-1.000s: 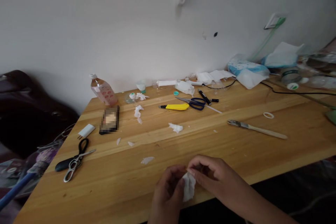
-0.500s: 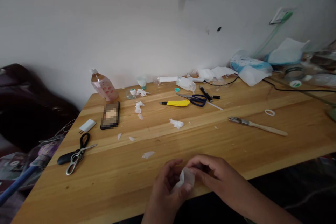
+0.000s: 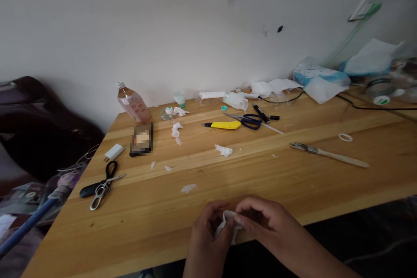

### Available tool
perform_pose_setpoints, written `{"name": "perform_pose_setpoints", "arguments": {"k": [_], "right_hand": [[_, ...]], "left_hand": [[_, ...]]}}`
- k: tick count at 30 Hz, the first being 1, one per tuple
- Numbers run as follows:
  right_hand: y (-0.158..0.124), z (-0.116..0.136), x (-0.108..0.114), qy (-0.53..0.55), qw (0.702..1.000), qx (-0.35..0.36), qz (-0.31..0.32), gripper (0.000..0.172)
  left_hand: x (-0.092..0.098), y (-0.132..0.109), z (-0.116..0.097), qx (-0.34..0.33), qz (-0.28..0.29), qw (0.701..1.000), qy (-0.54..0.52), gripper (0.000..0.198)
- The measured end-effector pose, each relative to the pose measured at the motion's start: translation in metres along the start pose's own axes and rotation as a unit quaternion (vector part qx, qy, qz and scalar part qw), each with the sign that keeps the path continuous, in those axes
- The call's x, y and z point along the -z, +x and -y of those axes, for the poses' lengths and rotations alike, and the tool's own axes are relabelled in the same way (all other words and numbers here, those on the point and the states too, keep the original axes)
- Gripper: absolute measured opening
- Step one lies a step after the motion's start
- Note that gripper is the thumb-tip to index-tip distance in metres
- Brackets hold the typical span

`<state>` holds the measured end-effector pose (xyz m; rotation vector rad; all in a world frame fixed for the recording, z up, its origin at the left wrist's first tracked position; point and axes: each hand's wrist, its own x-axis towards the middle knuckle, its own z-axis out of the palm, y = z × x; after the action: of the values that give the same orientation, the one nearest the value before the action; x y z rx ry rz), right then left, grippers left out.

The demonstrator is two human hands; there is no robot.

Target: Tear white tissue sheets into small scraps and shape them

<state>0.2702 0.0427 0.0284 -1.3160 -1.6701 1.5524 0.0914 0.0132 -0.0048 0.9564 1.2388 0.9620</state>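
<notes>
A small translucent white piece (image 3: 227,218), thin and curved like plastic or paper, is between my two hands at the table's front edge. My left hand (image 3: 208,234) is closed on its left side, thumb pressed against it. The thumb and fingertips of my right hand (image 3: 262,217) pinch its right side. Beyond my hands, a crumpled white scrap (image 3: 223,150) and a thin flat scrap (image 3: 189,188) lie on the wooden table (image 3: 130,234). Farther back are a yellow box cutter (image 3: 224,125) and dark-handled scissors (image 3: 250,121).
A brush (image 3: 329,154) and a white ring (image 3: 345,137) lie at the right. Toward the left are a bottle (image 3: 133,103), a phone (image 3: 142,139), a white adapter (image 3: 114,152) and a key holder (image 3: 100,189). Blue-white packs (image 3: 319,76) stand by the wall.
The view has shifted, so the table items appear slightly farther right. The white piece now sits lower between my fingers, its shape more curved, and both hands still hold it.
</notes>
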Motion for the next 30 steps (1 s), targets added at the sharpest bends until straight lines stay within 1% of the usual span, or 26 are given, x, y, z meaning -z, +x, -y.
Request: {"name": "perform_pose_setpoints", "arguments": {"k": [2,4,8,13,17,19,22,26,28,30], "right_hand": [[0.001,-0.001,-0.002,0.002,1.0,0.007,-0.004,0.03],[0.002,-0.001,-0.004,-0.001,1.0,0.009,-0.001,0.029],[0.003,0.0,-0.008,-0.022,1.0,-0.005,-0.006,0.029],[0.003,0.004,-0.016,-0.027,0.999,-0.019,0.011,0.03],[0.005,0.008,-0.024,-0.029,0.999,-0.009,0.013,0.03],[0.006,0.008,-0.028,-0.028,1.0,-0.002,0.009,0.03],[0.008,0.008,-0.036,-0.017,1.0,0.007,0.0,0.028],[0.012,0.007,-0.045,0.043,0.999,0.007,-0.007,0.03],[0.016,0.007,-0.045,0.071,0.997,0.002,-0.024,0.034],[0.023,0.008,-0.043,0.082,0.996,-0.001,-0.041,0.037]], "left_hand": [[0.0,-0.001,-0.003,-0.002,0.005,1.0,0.007,0.034],[-0.001,-0.003,-0.005,-0.005,-0.002,1.0,0.012,0.032],[-0.002,-0.008,-0.01,-0.002,-0.045,0.999,0.012,0.03],[0.002,-0.013,-0.014,0.001,-0.072,0.997,0.036,0.029],[0.005,-0.018,-0.015,-0.006,-0.106,0.993,0.055,0.028],[0.007,-0.02,-0.014,-0.009,-0.125,0.991,0.052,0.028],[0.009,-0.021,-0.011,0.004,-0.143,0.99,0.018,0.036],[0.017,-0.023,-0.008,0.014,-0.181,0.983,-0.015,0.046],[0.025,-0.025,-0.009,0.009,-0.198,0.98,-0.002,0.048],[0.037,-0.029,-0.011,0.013,-0.215,0.976,0.026,0.049]]}}
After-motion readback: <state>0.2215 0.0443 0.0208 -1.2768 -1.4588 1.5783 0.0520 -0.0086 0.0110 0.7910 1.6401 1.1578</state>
